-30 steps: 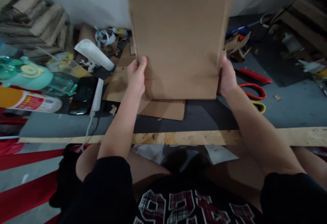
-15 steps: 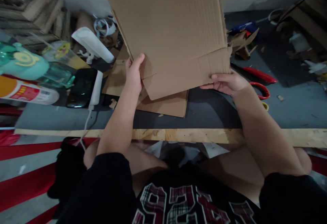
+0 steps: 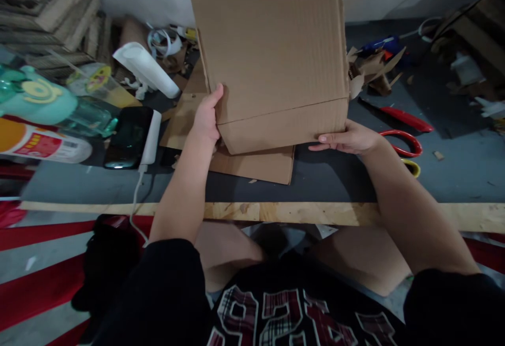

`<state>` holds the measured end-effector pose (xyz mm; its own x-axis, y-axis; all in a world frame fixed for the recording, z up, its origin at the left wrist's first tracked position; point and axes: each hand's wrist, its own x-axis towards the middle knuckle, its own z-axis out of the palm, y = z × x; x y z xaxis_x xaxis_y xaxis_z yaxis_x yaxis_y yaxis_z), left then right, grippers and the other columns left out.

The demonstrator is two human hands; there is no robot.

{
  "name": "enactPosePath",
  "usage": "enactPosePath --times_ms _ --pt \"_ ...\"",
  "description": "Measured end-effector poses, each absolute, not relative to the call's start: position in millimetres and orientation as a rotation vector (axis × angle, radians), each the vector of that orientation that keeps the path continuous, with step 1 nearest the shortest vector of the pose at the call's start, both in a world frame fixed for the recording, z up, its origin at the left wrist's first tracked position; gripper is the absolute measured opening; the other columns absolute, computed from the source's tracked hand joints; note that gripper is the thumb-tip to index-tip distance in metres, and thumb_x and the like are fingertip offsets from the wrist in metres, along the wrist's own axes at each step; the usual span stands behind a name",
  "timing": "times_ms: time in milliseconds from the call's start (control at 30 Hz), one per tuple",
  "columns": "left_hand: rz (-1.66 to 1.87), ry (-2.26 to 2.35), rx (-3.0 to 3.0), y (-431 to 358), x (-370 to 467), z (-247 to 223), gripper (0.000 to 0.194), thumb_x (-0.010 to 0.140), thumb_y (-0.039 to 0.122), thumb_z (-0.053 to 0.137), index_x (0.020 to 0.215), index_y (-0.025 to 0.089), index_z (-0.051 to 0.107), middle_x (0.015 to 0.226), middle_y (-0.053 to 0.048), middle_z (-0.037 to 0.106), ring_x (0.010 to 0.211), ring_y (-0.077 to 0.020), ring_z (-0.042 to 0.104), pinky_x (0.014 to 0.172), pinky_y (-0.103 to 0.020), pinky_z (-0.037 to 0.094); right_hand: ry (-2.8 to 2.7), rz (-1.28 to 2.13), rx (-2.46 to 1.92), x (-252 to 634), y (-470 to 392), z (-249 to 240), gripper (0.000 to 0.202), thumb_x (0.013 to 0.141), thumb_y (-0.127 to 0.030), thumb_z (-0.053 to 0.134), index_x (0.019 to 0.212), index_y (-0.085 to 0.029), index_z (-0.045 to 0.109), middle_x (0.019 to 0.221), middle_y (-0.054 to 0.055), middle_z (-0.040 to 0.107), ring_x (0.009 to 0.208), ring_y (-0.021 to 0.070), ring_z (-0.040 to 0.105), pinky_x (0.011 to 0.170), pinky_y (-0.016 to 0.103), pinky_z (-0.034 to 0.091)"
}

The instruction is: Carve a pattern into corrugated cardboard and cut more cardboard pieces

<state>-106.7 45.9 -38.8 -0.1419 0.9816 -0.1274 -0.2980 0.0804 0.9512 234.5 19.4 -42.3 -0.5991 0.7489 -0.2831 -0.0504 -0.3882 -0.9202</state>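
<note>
A large brown cardboard sheet [image 3: 272, 57] is held up, tilted, above the desk. A crease line runs across its lower part. My left hand [image 3: 208, 112] grips its left edge near the lower corner, thumb on the front face and the other fingers hidden behind. At the lower right corner, my right hand [image 3: 347, 138] pinches the sheet between thumb and fingers. Beneath it, more flat cardboard [image 3: 256, 166] lies on the desk.
On the right lie a red-handled tool [image 3: 410, 120], scissors-like red [image 3: 410, 146] and yellow loops, and torn cardboard scraps [image 3: 379, 72]. To the left are a phone [image 3: 128, 138], a white corded device [image 3: 150, 138], a green bottle [image 3: 51, 96] and an orange-and-white bottle [image 3: 43, 141].
The sheet's upper part has tipped, so its top left corner now shows lower and further right. The crease now shows clearly across the full width. My right hand has shifted slightly down.
</note>
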Motion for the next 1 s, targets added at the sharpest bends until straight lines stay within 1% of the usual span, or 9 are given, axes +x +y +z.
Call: enactPosePath --times_ms 167,300,400,500,567,633,700,800,1000 --pt "1.239 1.177 0.808 42 -107 -35 0.025 0.085 0.049 0.072 0.095 0.026 0.07 0.1 0.0 0.083 0.151 -0.0309 0.044 0.126 -0.053 0.042 -1.336 2.005 -1.004 234 17 -42 0.052 0.069 -0.028 0.09 0.117 -0.026 0.069 0.132 0.005 0.07 0.132 0.0289 0.062 0.105 0.054 0.059" --pt "1.295 1.03 0.775 42 -106 -38 0.027 0.087 0.047 0.071 0.09 0.021 0.07 0.102 -0.005 0.082 0.145 -0.0335 0.052 0.124 -0.053 0.044 -1.254 1.953 -1.024 232 15 -35 0.055 0.065 -0.026 0.093 0.115 -0.025 0.069 0.128 0.005 0.072 0.124 0.0285 0.067 0.098 0.05 0.065" --pt "1.375 1.015 0.748 43 -102 -39 0.024 0.091 0.041 0.069 0.092 0.017 0.069 0.102 -0.008 0.079 0.136 -0.0286 0.062 0.123 -0.049 0.047 -1.155 1.853 -1.005 229 18 -34 0.057 0.057 -0.025 0.096 0.107 -0.024 0.068 0.111 0.002 0.075 0.102 0.0251 0.075 0.084 0.044 0.069" --pt "1.509 1.052 0.794 44 -93 -42 0.017 0.092 0.036 0.069 0.096 0.019 0.067 0.104 -0.005 0.078 0.135 -0.0243 0.063 0.122 -0.042 0.047 -1.004 1.659 -0.963 222 22 -39 0.052 0.057 -0.042 0.096 0.097 -0.024 0.068 0.089 -0.001 0.074 0.076 0.0193 0.074 0.069 0.038 0.069" --pt "1.584 1.043 0.844 45 -87 -47 0.022 0.093 0.042 0.069 0.102 0.022 0.065 0.114 -0.003 0.076 0.142 -0.0246 0.057 0.122 -0.042 0.047 -0.926 1.514 -0.946 213 23 -45 0.049 0.059 -0.052 0.093 0.09 -0.025 0.066 0.081 -0.002 0.072 0.07 0.0169 0.071 0.068 0.035 0.068" --pt "1.567 1.003 0.907 44 -80 -54 0.037 0.088 0.054 0.073 0.106 0.023 0.064 0.125 -0.004 0.073 0.148 -0.0284 0.05 0.121 -0.045 0.046 -0.905 1.397 -0.964 204 21 -49 0.051 0.056 -0.054 0.095 0.085 -0.026 0.064 0.086 -0.001 0.073 0.08 0.0193 0.072 0.075 0.038 0.068" --pt "1.475 0.955 0.99 43 -76 -60 0.059 0.071 0.061 0.087 0.11 0.023 0.063 0.128 -0.007 0.072 0.149 -0.0337 0.047 0.121 -0.049 0.046 -0.901 1.298 -0.995 194 17 -53 0.057 0.051 -0.053 0.097 0.088 -0.027 0.062 0.099 0.001 0.075 0.102 0.0255 0.073 0.085 0.043 0.067" --pt "1.3 0.916 1.108 38 -75 -65 0.087 0.042 0.053 0.102 0.113 0.023 0.062 0.125 -0.011 0.073 0.143 -0.0403 0.053 0.117 -0.053 0.049 -0.904 1.22 -1.03 186 13 -54 0.065 0.052 -0.057 0.095 0.098 -0.028 0.061 0.116 0.004 0.073 0.129 0.0322 0.063 0.092 0.049 0.065" --pt "1.306 0.919 1.248 38 -77 -66 0.087 0.043 0.047 0.102 0.116 0.02 0.063 0.127 -0.014 0.071 0.134 -0.0403 0.061 0.115 -0.055 0.05 -0.886 1.262 -1.114 185 15 -57 0.072 0.052 -0.058 0.093 0.105 -0.027 0.055 0.119 0.007 0.071 0.122 0.0353 0.066 0.083 0.054 0.067"
